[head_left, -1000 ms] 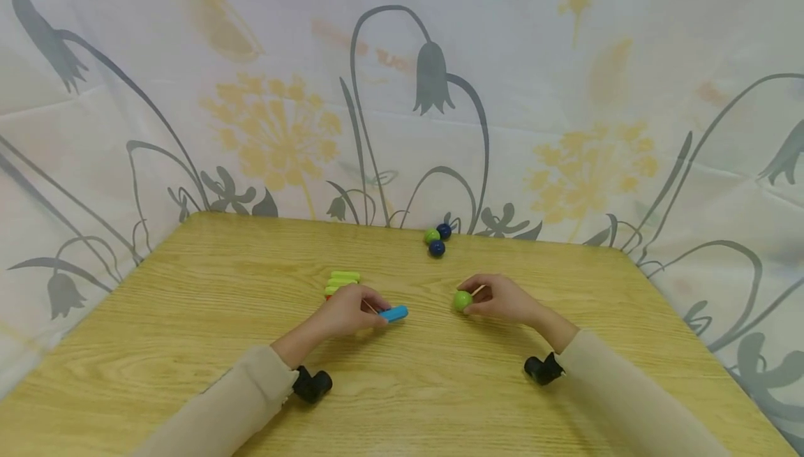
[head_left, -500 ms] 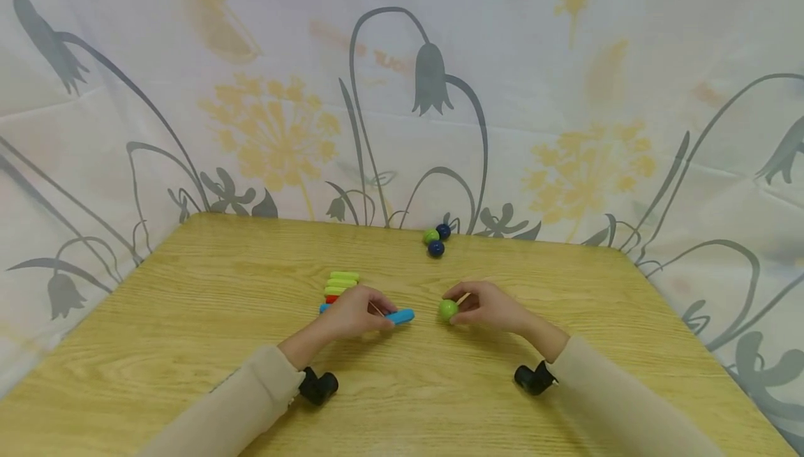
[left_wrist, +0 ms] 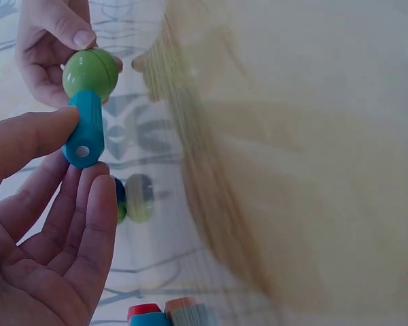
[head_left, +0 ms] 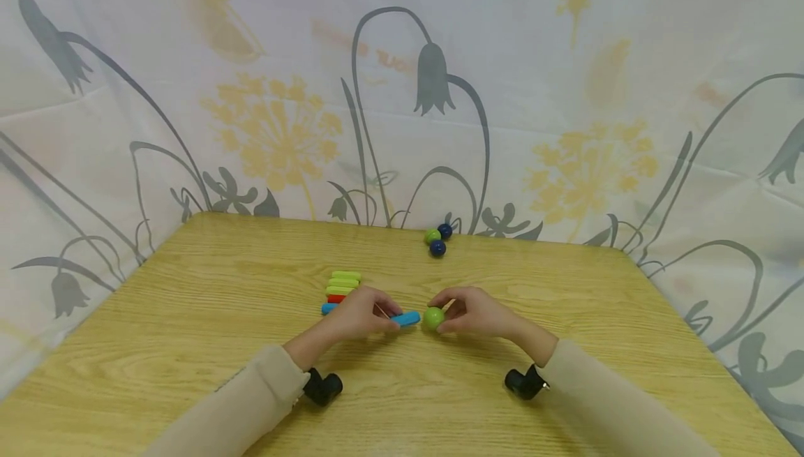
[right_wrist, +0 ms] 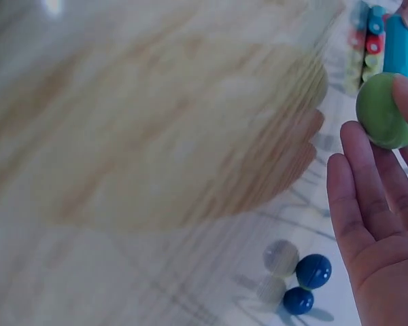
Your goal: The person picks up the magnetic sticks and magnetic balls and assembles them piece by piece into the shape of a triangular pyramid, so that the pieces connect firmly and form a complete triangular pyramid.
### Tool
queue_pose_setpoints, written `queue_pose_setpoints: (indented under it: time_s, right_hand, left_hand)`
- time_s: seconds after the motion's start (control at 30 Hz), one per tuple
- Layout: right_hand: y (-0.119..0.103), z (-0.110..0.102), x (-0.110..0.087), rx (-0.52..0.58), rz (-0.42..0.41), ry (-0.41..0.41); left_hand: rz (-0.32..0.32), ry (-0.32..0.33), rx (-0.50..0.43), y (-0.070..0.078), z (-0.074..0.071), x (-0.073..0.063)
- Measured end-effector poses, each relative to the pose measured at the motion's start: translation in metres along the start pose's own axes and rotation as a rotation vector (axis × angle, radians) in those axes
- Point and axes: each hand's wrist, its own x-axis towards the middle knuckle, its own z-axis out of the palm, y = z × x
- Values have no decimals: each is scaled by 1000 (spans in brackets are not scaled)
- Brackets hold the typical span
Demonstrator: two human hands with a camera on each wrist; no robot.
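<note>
My left hand (head_left: 364, 314) pinches a blue rod (head_left: 406, 319) between thumb and fingers, its free end pointing right. In the left wrist view the rod (left_wrist: 86, 129) shows flat sides and a small pale dot at its near end. My right hand (head_left: 477, 314) holds a green ball (head_left: 433, 318) by thumb and fingertips, just to the right of the rod's end. The ball (left_wrist: 90, 73) overlaps the rod's far end in the left wrist view. From the right wrist, the ball (right_wrist: 384, 112) sits at the thumb, with the blue rod (right_wrist: 398, 46) right behind it.
Beside my left hand lies a row of rods: several yellow-green rods (head_left: 343, 282), a red rod (head_left: 336, 298) and another blue rod (head_left: 329, 308). At the table's back edge two dark blue balls (head_left: 437, 248) and a green ball (head_left: 432, 236) cluster before the patterned curtain (head_left: 402, 129).
My right hand has moved left with the green ball, up to the blue rod's end. The left hand has shifted slightly right with the rod, uncovering more of the row.
</note>
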Motion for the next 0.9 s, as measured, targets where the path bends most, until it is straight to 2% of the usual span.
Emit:
queue_pose_setpoints:
  time_s: [0.3,0.9]
  right_hand:
    - [-1,1,2,16,-15,-10]
    - [2,0,1,49,-43,-3]
  left_hand:
    - [-26,-20,2,4,4,0]
    - [6,-48,-14,5,8,-1]
